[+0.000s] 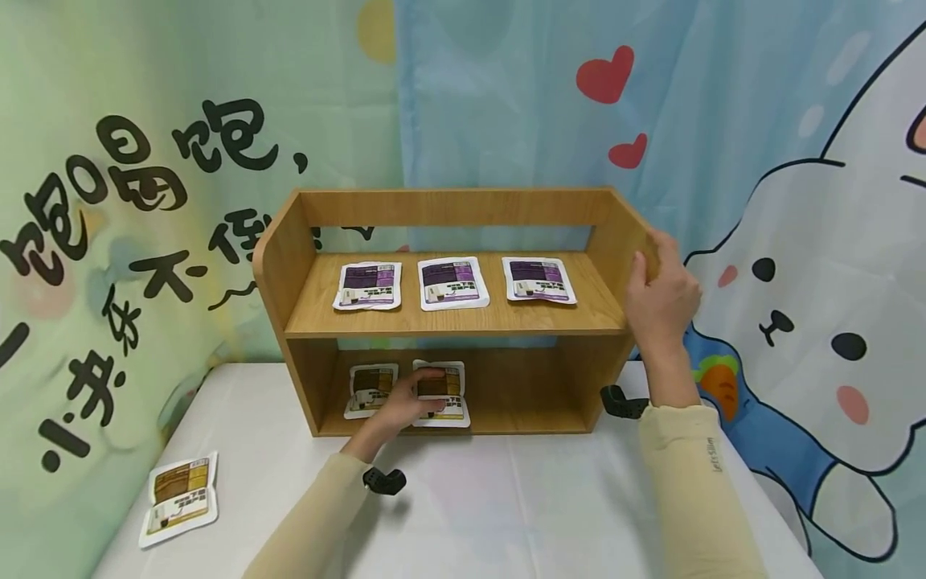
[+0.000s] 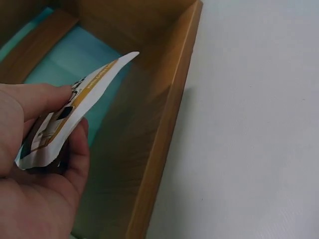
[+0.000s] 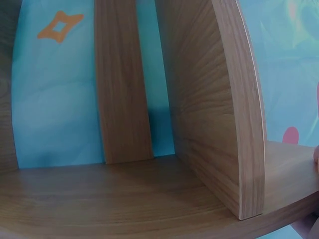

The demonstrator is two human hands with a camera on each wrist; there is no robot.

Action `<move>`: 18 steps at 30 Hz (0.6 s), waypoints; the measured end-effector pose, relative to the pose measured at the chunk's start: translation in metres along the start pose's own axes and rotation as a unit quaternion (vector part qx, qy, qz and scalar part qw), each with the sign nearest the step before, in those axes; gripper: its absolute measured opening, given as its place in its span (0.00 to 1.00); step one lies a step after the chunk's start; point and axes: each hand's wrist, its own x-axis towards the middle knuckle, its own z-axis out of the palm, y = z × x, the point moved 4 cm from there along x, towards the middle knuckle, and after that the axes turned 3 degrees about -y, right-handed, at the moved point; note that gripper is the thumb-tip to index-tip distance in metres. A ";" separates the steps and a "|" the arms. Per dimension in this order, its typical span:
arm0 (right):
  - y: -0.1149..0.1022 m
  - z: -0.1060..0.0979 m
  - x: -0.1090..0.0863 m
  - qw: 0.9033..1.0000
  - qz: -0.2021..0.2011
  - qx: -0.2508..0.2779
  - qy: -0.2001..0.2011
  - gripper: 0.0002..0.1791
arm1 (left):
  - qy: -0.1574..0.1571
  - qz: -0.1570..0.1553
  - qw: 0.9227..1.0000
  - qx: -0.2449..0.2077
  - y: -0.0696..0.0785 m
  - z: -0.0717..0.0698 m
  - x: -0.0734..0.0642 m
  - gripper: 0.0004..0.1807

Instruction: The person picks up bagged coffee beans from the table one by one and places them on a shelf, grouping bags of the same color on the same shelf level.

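Observation:
In the lower compartment of a wooden two-tier shelf [image 1: 463,207], my left hand [image 1: 403,404] pinches a white pouch with a brown-and-gold label [image 1: 454,406]. The left wrist view shows that pouch [image 2: 94,94] tilted between thumb and fingers, above the wood. A similar brown-labelled pouch [image 1: 370,384] rests just left of it, partly behind the hand. My right hand [image 1: 664,299] grips the shelf's right side panel [image 1: 622,249] near its upper front edge. Only a sliver of that hand enters the right wrist view, at the right edge.
Three purple-labelled pouches lie in a row on the upper tier: left [image 1: 368,288], middle [image 1: 452,284] and right [image 1: 539,281]. Another brown-labelled pouch [image 1: 181,498] lies on the white table [image 1: 506,507] at front left. Printed curtains [image 1: 499,96] hang behind the shelf.

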 end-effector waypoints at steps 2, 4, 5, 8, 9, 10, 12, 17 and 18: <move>-0.001 0.001 0.001 1.000 0.000 0.001 -0.003 0.19 | 0.004 -0.010 1.000 -0.004 -0.003 0.002 0.005 0.29; 0.000 0.001 0.001 1.000 -0.001 0.000 -0.005 0.19 | 0.004 -0.017 1.000 -0.006 -0.008 0.006 0.010 0.29; 0.000 0.001 0.000 1.000 -0.001 0.000 -0.004 0.19 | 0.001 -0.016 1.000 -0.004 -0.009 0.008 0.013 0.29; 0.001 0.000 -0.002 1.000 0.003 -0.001 -0.005 0.19 | -0.011 -0.006 1.000 -0.002 -0.010 0.016 0.020 0.29; 0.002 0.000 -0.002 1.000 0.002 -0.002 -0.006 0.19 | -0.013 -0.006 1.000 0.002 -0.010 0.018 0.023 0.29; 0.002 -0.001 -0.003 1.000 0.003 -0.003 -0.004 0.19 | -0.014 -0.006 1.000 0.005 -0.011 0.019 0.026 0.28; 0.002 -0.002 -0.004 1.000 0.002 -0.003 -0.003 0.19 | -0.014 -0.009 1.000 0.007 -0.011 0.022 0.030 0.28; -0.002 -0.002 -0.002 1.000 -0.007 0.005 -0.001 0.18 | -0.020 -0.023 0.999 0.015 -0.010 0.022 0.040 0.28; -0.002 -0.002 -0.001 1.000 -0.008 0.007 -0.001 0.18 | -0.024 -0.021 0.999 0.020 -0.009 0.021 0.043 0.28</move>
